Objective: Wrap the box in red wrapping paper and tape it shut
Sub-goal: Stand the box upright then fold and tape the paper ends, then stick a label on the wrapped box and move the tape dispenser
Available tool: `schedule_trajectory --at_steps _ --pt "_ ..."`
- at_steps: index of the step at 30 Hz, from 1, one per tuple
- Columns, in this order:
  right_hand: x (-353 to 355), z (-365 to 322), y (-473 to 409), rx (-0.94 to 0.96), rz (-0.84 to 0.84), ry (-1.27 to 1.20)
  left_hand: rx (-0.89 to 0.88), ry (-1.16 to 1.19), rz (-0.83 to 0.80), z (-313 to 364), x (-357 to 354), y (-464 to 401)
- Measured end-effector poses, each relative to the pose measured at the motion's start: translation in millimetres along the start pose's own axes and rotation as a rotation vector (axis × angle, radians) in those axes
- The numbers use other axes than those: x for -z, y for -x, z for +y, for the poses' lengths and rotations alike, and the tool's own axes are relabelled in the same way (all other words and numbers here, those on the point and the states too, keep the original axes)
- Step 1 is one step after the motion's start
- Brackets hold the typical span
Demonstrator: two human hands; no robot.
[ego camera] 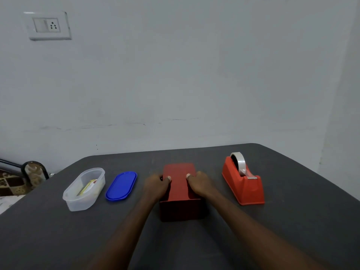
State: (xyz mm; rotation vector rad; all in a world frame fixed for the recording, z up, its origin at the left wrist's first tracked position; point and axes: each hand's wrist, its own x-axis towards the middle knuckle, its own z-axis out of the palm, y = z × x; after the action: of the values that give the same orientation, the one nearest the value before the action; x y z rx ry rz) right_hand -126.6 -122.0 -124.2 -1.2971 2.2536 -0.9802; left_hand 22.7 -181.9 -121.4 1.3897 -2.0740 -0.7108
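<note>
while both hands clasp the red-wrapped box (pixel 179 184) at mid-table (pixel 292 230), left hand (pixel 155 187) and right hand (pixel 199 185) curl their fingers round its sides, thumbs pressing on top. hold the paper taut and creases sharp; the tape dispenser (pixel 243 182) stands near, to the right.

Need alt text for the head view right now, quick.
Both hands, left hand and right hand, grip a red-wrapped box on a dark table. A red tape dispenser stands to its right; a blue lid and clear container to its left.
</note>
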Motion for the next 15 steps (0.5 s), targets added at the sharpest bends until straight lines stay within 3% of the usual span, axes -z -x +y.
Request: schedule_trajectory --at_steps 8,15 --pt "1 -34 8 0.139 0.180 0.137 -0.015 0.010 0.009 -7 31 3" --pt "-25 -75 13 0.334 0.151 0.200 0.001 -0.048 0.133 -35 90 -7"
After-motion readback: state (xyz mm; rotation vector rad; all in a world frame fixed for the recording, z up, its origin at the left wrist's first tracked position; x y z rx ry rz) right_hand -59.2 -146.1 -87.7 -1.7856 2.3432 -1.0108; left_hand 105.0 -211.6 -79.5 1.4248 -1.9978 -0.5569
